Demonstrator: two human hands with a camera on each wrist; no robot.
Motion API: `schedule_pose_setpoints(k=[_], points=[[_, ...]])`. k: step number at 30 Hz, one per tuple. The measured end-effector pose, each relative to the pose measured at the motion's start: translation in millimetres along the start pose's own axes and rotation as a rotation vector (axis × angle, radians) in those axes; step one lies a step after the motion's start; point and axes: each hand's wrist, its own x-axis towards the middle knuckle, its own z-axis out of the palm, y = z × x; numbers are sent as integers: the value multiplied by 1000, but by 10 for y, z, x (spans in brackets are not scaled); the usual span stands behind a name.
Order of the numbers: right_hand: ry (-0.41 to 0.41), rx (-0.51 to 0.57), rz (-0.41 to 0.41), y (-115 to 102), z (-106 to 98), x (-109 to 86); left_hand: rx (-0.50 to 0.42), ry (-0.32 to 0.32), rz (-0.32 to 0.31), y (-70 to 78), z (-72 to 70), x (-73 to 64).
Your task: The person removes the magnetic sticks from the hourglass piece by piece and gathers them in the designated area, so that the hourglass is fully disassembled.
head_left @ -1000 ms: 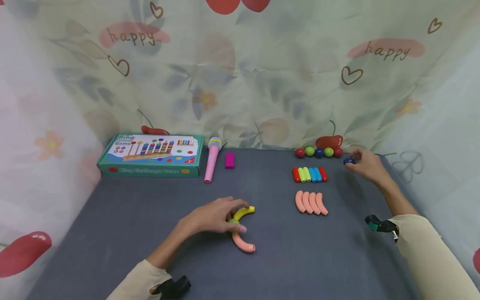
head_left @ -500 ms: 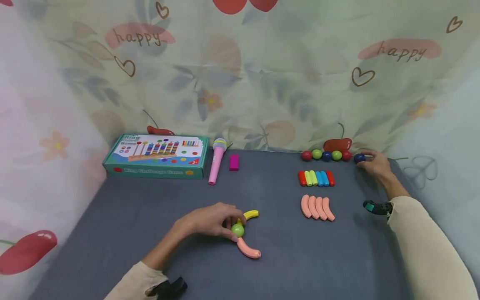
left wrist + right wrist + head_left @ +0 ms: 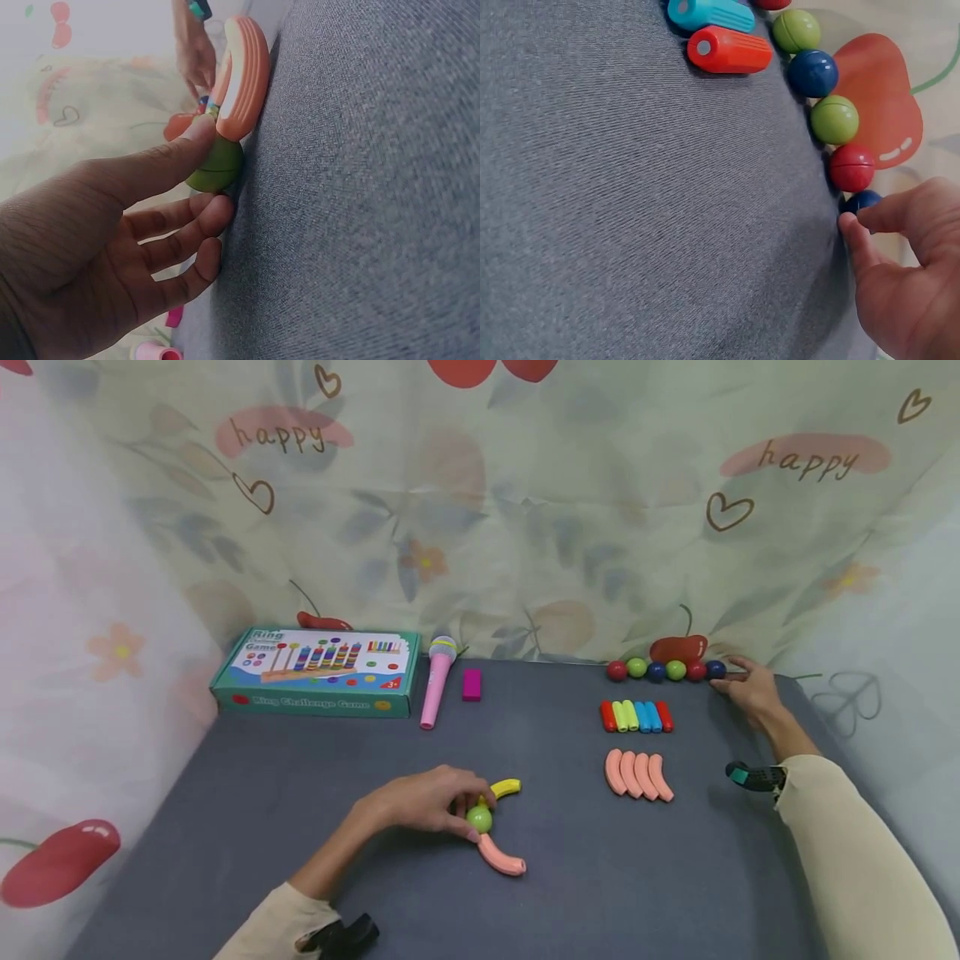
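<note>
My left hand (image 3: 431,800) pinches a green ball (image 3: 480,819) between thumb and fingers, low over the table. A curved pink stick (image 3: 501,857) meets the ball's near side; in the left wrist view this pink stick (image 3: 247,79) shows ribs. On the far side, a curved yellow stick (image 3: 506,787) is partly hidden by the fingers. At the back right my right hand (image 3: 752,689) pinches a dark blue ball (image 3: 862,201) with thumb and fingertip. That ball stands at the right end of a row, beside a red ball (image 3: 851,168).
Left of it the row runs on with green, blue and red balls (image 3: 617,671). Nearer lie several short straight sticks (image 3: 637,717) and several curved pink sticks (image 3: 639,775). A game box (image 3: 315,672), pink toy microphone (image 3: 437,685) and magenta block (image 3: 472,685) stand at the back left.
My right hand has moved the dark blue ball down and left to the end of the row. My left fingers have shifted, so the green ball shows more. The head view has turned slightly.
</note>
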Motion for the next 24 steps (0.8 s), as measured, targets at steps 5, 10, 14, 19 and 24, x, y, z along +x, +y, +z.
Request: schedule_pose_setpoints(k=[5, 10, 14, 19, 24], points=[[-4, 31, -3, 4, -19, -28, -3, 5, -2, 7, -5, -6], [-42, 16, -12, -15, -38, -51, 7, 12, -14, 13, -15, -13], [-48, 38, -2, -3, -26, -62, 13, 17, -20, 8, 1, -9], [-34, 44, 11, 7, -37, -85, 10, 15, -25, -3, 25, -5], [42, -39, 25, -36, -63, -137, 2, 21, -20, 2, 25, -3]])
